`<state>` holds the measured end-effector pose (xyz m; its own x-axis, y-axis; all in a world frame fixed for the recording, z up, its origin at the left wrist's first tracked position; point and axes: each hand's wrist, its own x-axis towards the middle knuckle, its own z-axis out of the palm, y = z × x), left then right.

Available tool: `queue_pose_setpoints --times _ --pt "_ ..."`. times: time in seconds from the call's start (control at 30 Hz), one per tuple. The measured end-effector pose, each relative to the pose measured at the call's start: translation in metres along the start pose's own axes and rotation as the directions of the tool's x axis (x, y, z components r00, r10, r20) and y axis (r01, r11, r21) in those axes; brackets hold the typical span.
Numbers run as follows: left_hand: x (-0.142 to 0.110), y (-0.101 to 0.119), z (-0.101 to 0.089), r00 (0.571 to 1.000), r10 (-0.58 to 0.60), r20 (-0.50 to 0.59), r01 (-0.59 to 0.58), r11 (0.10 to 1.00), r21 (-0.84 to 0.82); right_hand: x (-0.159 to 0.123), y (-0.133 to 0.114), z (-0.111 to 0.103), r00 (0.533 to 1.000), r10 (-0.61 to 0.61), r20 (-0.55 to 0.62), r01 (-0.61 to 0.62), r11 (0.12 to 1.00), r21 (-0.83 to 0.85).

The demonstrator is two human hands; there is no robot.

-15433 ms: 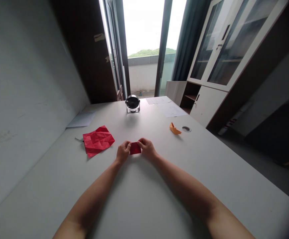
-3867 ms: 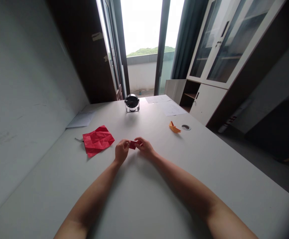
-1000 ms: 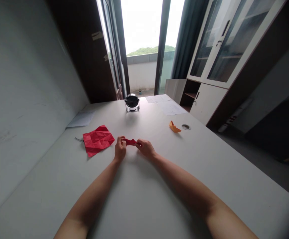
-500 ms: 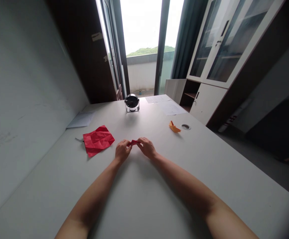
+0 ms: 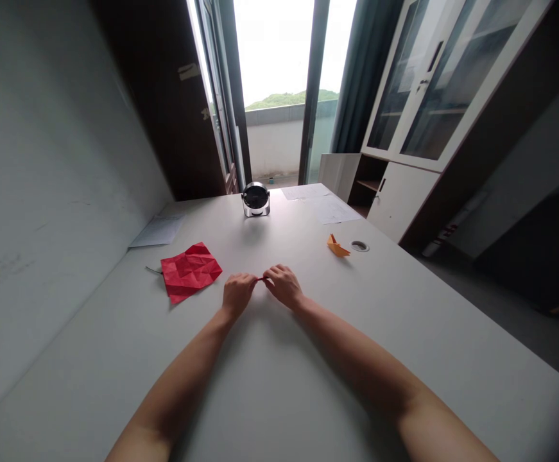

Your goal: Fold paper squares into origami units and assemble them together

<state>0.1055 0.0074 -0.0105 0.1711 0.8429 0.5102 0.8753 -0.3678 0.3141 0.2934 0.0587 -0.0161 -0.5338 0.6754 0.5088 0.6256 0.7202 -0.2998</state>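
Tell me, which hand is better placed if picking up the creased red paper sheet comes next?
Probably the left hand: it is nearer the creased red paper sheet, with the right hand farther off. Both pinch the small red paper between them, though, so the left would likely let go first.

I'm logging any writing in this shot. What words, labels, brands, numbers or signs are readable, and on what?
No text can be read.
White sheets far right on the table: faint marks, too small to read.
White paper by the left wall: any print too faint to read.
Red piece between left hand and right hand, creased red sheet, orange folded paper: no lettering visible.
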Motion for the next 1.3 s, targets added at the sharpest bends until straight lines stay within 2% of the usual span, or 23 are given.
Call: queue_pose_setpoints --times 0.27,0.37,0.53,0.6,0.7,0.83,0.97,1.17,1.23,1.3 --pt "0.002 0.006 -0.005 0.996 0.069 0.053 -0.077 0.984 0.16 0.001 -0.002 0.001 0.997 -0.054 0.05 0.057 0.997 -0.059" --pt "0.001 0.003 -0.001 0.997 0.05 0.055 -0.055 0.993 0.102 0.001 0.001 0.005 0.995 -0.036 0.096 0.039 0.999 -0.036" --pt "0.001 -0.006 0.005 0.994 -0.105 0.005 0.105 0.992 -0.07 0.001 0.007 0.011 0.996 0.029 0.083 -0.027 0.999 -0.03" --pt "0.001 -0.009 0.005 0.991 -0.137 -0.008 0.135 0.984 -0.12 0.001 0.009 0.012 0.996 0.046 0.075 -0.045 0.999 -0.012" --pt "0.001 -0.011 0.005 0.993 -0.119 -0.017 0.116 0.985 -0.127 0.001 0.011 0.012 0.996 0.062 0.064 -0.063 0.998 0.012" --pt "0.001 -0.01 0.004 0.998 -0.067 -0.021 0.066 0.997 -0.047 0.001 0.012 0.012 0.995 0.074 0.059 -0.075 0.997 0.003" --pt "0.001 -0.01 0.003 0.996 -0.081 -0.043 0.08 0.996 -0.035 0.001 0.012 0.01 0.996 0.077 0.048 -0.076 0.997 -0.011" --pt "0.001 -0.014 0.003 0.972 -0.211 -0.102 0.188 0.962 -0.201 0.002 0.017 0.011 0.996 0.084 0.036 -0.087 0.992 0.087" --pt "0.002 -0.017 0.004 0.954 -0.283 -0.099 0.238 0.914 -0.328 0.002 0.021 0.012 0.994 0.103 0.04 -0.108 0.979 0.172" --pt "0.003 -0.021 0.007 0.931 -0.359 -0.07 0.28 0.822 -0.495 0.002 0.023 0.014 0.99 0.136 0.04 -0.142 0.953 0.268"
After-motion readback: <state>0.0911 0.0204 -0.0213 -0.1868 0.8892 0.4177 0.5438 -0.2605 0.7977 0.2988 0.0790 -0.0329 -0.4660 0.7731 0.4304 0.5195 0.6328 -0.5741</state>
